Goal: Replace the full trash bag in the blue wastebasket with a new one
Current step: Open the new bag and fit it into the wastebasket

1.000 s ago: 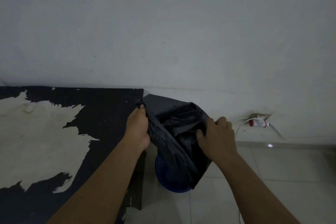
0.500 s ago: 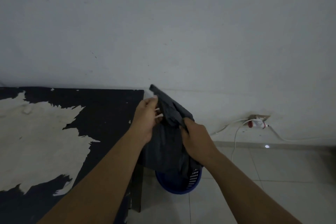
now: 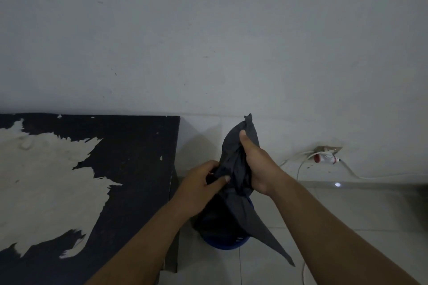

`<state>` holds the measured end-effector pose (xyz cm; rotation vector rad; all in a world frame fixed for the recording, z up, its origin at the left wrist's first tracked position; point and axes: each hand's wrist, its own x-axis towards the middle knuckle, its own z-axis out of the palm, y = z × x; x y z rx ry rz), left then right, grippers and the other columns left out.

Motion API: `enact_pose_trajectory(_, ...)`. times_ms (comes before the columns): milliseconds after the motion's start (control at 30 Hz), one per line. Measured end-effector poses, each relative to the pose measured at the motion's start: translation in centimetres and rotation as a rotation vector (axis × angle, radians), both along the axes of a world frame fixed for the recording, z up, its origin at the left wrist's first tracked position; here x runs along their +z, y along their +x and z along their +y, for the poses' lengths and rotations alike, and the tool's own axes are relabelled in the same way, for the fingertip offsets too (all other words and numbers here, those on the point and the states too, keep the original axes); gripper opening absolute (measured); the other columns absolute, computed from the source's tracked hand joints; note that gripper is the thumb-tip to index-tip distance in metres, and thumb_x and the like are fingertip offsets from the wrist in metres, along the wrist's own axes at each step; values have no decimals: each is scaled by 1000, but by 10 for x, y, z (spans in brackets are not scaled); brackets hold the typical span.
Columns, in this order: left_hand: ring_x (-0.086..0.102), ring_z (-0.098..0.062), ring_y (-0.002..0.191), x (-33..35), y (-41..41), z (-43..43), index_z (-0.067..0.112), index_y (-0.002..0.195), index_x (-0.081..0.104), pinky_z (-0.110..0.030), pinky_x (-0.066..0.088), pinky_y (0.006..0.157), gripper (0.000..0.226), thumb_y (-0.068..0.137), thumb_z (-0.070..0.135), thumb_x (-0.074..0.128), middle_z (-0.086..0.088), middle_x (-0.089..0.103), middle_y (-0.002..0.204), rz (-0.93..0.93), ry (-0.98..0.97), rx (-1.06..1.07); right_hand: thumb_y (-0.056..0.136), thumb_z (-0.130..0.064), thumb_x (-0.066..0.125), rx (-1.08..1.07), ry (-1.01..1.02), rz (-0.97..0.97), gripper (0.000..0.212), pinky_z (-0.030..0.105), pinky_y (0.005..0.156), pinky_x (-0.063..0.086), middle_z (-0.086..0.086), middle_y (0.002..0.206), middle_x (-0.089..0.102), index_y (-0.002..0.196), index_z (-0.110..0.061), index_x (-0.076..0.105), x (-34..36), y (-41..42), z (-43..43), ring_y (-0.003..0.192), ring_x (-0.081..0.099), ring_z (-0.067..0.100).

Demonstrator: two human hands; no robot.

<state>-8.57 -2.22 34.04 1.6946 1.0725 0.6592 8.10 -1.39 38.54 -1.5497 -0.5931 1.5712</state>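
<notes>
The black trash bag stood bunched and roughly upright over the blue wastebasket, its twisted top pointing up toward the wall; one loose corner trailed down to the right. The right hand gripped the gathered neck; the left hand pinched the bag's side; a worn black tabletop stood just left, on pale floor tiles.

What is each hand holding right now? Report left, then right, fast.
Left hand: closed on the black trash bag, low on its gathered neck.
Right hand: closed on the same bag, higher up the neck.
</notes>
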Motion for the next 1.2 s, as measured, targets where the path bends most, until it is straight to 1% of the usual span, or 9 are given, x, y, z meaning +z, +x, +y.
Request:
enact_pose_trajectory(200,59,-13,67,-2,6,7,12,76,63,-24,46,61,29,101,20,52,-5,64,73,-88,-71,267,89,-50,63,121,86,6,49,45,97,53,10,113,73,118,-11,66,-9,3,-5,105,69,29)
enact_pose_trajectory(300,66,-25,83,-6,9,10,8,89,64,-35,53,74,30,104,26,45,-14,68,89,-179,-266,418,91,-28,68,163,164,-88,35,37,91,57,9,110,74,121,-10,65,-15,2,-15,100,71,24)
enact_pose_trajectory(400,68,-27,98,-11,8,14,15,108,65,-44,57,88,30,105,31,40,-12,69,106,-285,-461,473,79,-36,80,307,159,-208,41,34,90,57,3,106,75,113,-14,71,-18,7,-29,96,72,19)
enact_pose_trajectory(567,61,-19,95,-13,8,19,16,109,57,-27,50,71,26,106,30,35,-6,62,103,-265,-426,535,67,-26,89,585,100,-533,58,1,65,45,-22,100,63,113,-32,55,-28,26,-54,86,61,-7)
enact_pose_trajectory(667,55,-14,79,-16,9,18,14,91,56,-24,41,63,28,106,27,36,-3,58,88,-140,-239,547,80,-19,75,567,110,-774,16,14,59,45,-2,86,68,90,-11,65,-36,40,-54,81,65,12)
enact_pose_trajectory(800,47,-13,67,-16,10,15,17,70,46,-24,33,55,36,105,23,40,-1,48,72,-34,-96,651,89,-30,67,450,119,-701,26,27,70,51,7,90,75,94,-6,73,-31,57,-51,87,70,23)
enact_pose_trajectory(933,62,-23,93,-20,22,18,12,103,61,-34,53,77,27,105,27,39,-10,64,99,-240,-414,668,84,-46,71,548,49,-390,33,23,81,55,-8,106,75,112,-29,72,-25,60,-51,95,71,12)
enact_pose_trajectory(1067,61,-16,98,-23,45,8,29,120,56,-28,53,81,26,106,23,36,-1,62,112,-298,-398,621,94,-22,55,465,178,-650,11,21,63,43,-1,84,63,87,-14,57,-32,72,-40,77,59,13)
enact_pose_trajectory(1200,58,-15,109,-31,58,0,31,135,50,-37,46,101,36,106,39,31,3,59,125,-193,-355,612,94,-5,44,507,265,-852,10,21,50,28,-1,75,49,89,-13,39,-40,98,-28,66,46,12)
